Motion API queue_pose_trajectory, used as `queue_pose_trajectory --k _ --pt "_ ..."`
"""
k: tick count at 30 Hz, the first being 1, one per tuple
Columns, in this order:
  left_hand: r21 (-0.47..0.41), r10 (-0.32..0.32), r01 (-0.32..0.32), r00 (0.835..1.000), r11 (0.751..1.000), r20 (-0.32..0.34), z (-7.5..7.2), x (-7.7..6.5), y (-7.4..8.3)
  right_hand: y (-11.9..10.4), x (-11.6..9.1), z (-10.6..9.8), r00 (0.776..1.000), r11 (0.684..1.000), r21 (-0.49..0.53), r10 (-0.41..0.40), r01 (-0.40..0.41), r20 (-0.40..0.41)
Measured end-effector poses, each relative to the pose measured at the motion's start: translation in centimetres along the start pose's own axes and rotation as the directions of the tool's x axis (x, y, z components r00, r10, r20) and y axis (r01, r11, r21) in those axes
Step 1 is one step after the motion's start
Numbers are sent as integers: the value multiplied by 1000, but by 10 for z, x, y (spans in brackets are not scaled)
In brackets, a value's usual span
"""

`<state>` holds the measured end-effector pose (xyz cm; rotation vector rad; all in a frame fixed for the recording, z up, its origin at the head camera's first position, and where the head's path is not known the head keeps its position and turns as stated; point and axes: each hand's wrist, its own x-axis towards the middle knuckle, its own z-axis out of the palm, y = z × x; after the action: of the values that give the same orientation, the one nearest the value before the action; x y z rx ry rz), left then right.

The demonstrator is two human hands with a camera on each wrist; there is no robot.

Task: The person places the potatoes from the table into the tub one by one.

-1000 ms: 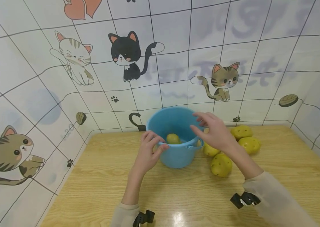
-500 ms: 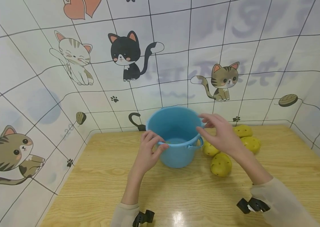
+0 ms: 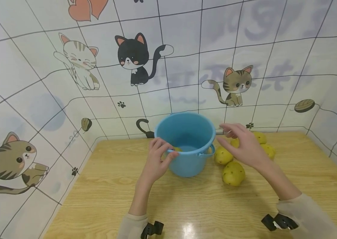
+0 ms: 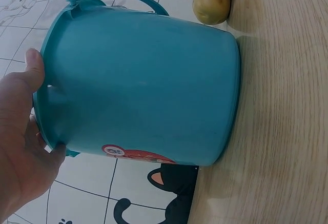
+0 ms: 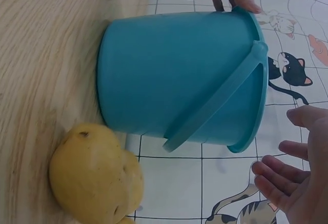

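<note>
Blue bucket (image 3: 187, 164): upright on the wood-grain counter (image 3: 108, 196), near the patterned wall, its mouth facing up
Inside it: a sliver of yellow potato (image 3: 178, 149) shows just behind the near rim; the rest is hidden
Bucket handle (image 5: 215, 101): lowered, slanting down the bucket's right side
Sticker (image 4: 138, 155): red and white, low in the left wrist view on the bucket's side
Left hand (image 3: 156, 159): grip closed over the near-left rim, thumb outside, fingers over the edge
Right hand (image 3: 244, 144): grip loosely open, thumb apart from the bent fingers, holding nothing; right of the bucket and apart from it
Yellow potatoes (image 3: 234, 173): a group on the counter to the bucket's right, some partly behind the right hand
Sleeves (image 3: 311, 215): beige, a black wrist device (image 3: 279, 221) on each
Patterned wall (image 3: 183, 66): white with dark grid lines, cartoon cats (image 3: 132, 53), paw prints and hearts
</note>
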<state>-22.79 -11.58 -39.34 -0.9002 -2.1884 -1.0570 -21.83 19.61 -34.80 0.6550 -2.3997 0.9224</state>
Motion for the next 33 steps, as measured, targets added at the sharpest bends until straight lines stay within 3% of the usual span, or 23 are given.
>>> queue_pose_trajectory --k 4,21,33 --pt "4 11 -11 1000 1000 -7 0 0 -1 5 -4 0 1000 1000 -12 -14 14 12" --pt "-8 28 -28 999 1000 -16 1 0 -1 35 -36 0 977 990 -82 129 -116 170" --pt "-19 -10 10 1000 1000 -7 1 -1 0 50 -57 5 971 992 -88 108 -91 213"
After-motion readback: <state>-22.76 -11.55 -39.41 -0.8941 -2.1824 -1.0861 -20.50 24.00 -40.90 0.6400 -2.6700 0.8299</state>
